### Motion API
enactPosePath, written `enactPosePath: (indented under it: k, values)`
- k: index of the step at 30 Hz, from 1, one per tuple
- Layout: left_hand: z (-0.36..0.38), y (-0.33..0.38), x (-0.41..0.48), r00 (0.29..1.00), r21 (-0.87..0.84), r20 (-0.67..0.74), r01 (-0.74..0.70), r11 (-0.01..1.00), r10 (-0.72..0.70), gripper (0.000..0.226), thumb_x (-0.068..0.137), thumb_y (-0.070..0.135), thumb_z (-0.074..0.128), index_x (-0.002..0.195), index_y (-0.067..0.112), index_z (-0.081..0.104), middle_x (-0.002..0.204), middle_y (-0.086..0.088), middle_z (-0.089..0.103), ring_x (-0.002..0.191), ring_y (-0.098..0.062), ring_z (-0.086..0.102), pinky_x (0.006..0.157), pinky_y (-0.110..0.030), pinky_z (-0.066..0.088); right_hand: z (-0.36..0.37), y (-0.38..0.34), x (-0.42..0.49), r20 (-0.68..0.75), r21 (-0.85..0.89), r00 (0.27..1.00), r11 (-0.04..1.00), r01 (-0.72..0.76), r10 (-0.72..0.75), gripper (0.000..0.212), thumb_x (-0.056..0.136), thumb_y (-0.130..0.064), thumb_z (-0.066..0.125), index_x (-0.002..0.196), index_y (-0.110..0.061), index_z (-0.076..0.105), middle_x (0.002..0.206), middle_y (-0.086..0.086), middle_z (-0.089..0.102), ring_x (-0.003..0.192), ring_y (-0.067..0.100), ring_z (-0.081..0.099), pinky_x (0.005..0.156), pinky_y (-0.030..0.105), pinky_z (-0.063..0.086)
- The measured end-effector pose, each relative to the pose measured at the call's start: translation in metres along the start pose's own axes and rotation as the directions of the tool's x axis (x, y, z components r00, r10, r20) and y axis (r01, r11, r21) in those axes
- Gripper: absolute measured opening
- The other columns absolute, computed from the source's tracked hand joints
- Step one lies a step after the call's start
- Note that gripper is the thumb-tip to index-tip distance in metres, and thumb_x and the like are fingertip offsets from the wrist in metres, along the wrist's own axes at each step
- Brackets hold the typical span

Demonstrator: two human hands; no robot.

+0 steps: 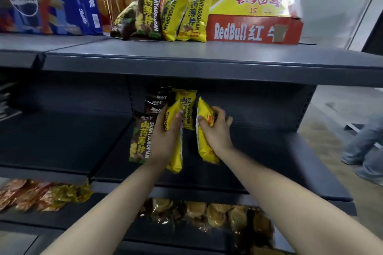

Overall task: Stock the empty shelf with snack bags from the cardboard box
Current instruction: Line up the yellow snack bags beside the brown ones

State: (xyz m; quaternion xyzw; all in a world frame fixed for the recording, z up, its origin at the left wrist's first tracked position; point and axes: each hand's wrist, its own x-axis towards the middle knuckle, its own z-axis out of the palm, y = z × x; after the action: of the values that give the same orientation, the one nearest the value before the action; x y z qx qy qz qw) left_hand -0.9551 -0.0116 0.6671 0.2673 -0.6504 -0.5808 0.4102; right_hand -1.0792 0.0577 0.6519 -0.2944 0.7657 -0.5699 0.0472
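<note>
On the middle shelf (269,161), toward its back edge, a person's left hand (165,130) curls fingers and thumb round a yellow snack bag (176,160), beside a row of dark snack bags (142,136). The right hand (215,128) clasps a second yellow bag (207,151) just alongside. A red cardboard box (252,31) sits on the upper shelf (186,58).

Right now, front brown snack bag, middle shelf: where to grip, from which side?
Probably pinch the top seal of the front brown snack bag, coming from the front-left. It stands upright facing out; more brown bags stand behind it, and the left hand with a yellow bag crowds its right.
</note>
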Motion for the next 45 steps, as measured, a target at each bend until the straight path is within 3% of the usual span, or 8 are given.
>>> enactPosePath:
  k: [7,12,23,27,30,33,37,45]
  values:
    - [-0.04,0.01,0.054,0.995,-0.037,0.03,-0.095,0.995,0.096,0.06,0.085,0.057,0.054,0.14,0.039,0.038,0.137,0.011,0.051,0.124,-0.01,0.05,0.107,-0.043,0.041,0.066,-0.001,0.05,-0.071,-0.282,0.993,0.957,0.071,-0.094,0.061,0.087,-0.042,0.062,0.136,-0.021,0.033,0.134,0.007,0.024,0.109,0.034,0.054,0.079,0.037,0.049]
    - [-0.054,0.005,0.067,0.994,-0.09,0.064,-0.087,0.992,0.093,0.045,0.092,0.043,0.053,0.136,0.038,0.044,0.13,0.011,0.056,0.118,-0.008,0.056,0.104,-0.041,0.045,0.099,0.002,0.079,-0.182,-0.356,0.977,0.934,0.042,-0.113,0.064,0.088,-0.033,0.064,0.134,-0.003,0.03,0.137,0.017,0.022,0.123,0.038,0.036,0.09,0.042,0.044]
    - [-0.069,0.003,0.079,0.994,-0.197,0.079,-0.063,0.978,0.08,0.056,0.081,0.05,0.052,0.135,0.037,0.046,0.127,0.011,0.06,0.115,-0.009,0.059,0.1,-0.039,0.048,0.139,0.019,0.11,-0.233,-0.428,0.972,0.9,-0.089,-0.015,0.064,0.087,-0.025,0.062,0.138,-0.004,0.028,0.141,0.022,0.019,0.121,0.04,0.03,0.095,0.046,0.038]
    - [-0.071,0.002,0.082,0.994,-0.192,0.088,-0.05,0.98,0.068,0.056,0.081,0.051,0.051,0.135,0.039,0.045,0.127,0.011,0.06,0.115,-0.009,0.059,0.099,-0.04,0.049,0.137,0.021,0.111,-0.204,-0.47,0.979,0.879,-0.079,-0.021,0.08,0.085,-0.044,0.063,0.144,-0.007,0.023,0.148,0.021,0.014,0.13,0.04,0.025,0.101,0.05,0.037]
    - [-0.073,-0.001,0.082,0.993,-0.183,0.1,-0.048,0.982,0.067,0.056,0.08,0.053,0.051,0.135,0.04,0.045,0.127,0.013,0.059,0.115,-0.008,0.059,0.099,-0.039,0.048,0.114,0.028,0.1,-0.068,-0.674,0.974,0.73,0.115,-0.216,0.089,0.084,-0.065,0.046,0.151,-0.016,0.014,0.155,0.021,0.01,0.14,0.037,0.014,0.109,0.055,0.023]
    - [-0.072,-0.003,0.082,0.992,-0.179,0.107,-0.053,0.982,0.073,0.056,0.08,0.052,0.049,0.135,0.039,0.045,0.126,0.014,0.06,0.113,-0.004,0.059,0.098,-0.033,0.049,0.081,0.043,0.101,0.198,-0.803,0.89,0.452,0.388,-0.412,0.096,0.078,-0.073,0.045,0.152,-0.022,0.012,0.156,0.018,0.014,0.143,0.036,0.014,0.112,0.061,0.018]
    - [-0.069,-0.007,0.08,0.991,-0.174,0.11,-0.051,0.983,0.071,0.055,0.081,0.054,0.05,0.134,0.04,0.045,0.128,0.012,0.059,0.117,-0.008,0.058,0.101,-0.038,0.047,0.068,0.06,0.107,0.456,-0.829,0.806,0.15,0.539,-0.377,0.113,0.066,-0.074,0.063,0.152,-0.024,0.011,0.158,0.017,0.013,0.145,0.036,0.014,0.109,0.067,0.021]
    - [-0.072,-0.01,0.075,0.99,-0.165,0.117,-0.062,0.984,0.082,0.055,0.081,0.053,0.049,0.135,0.042,0.043,0.131,0.014,0.055,0.119,-0.004,0.055,0.098,-0.03,0.048,0.105,0.066,0.105,0.391,-0.901,0.876,0.08,0.427,-0.281,0.113,0.069,-0.069,0.067,0.148,-0.032,-0.004,0.157,0.016,-0.015,0.143,0.042,-0.013,0.106,0.071,0.004]
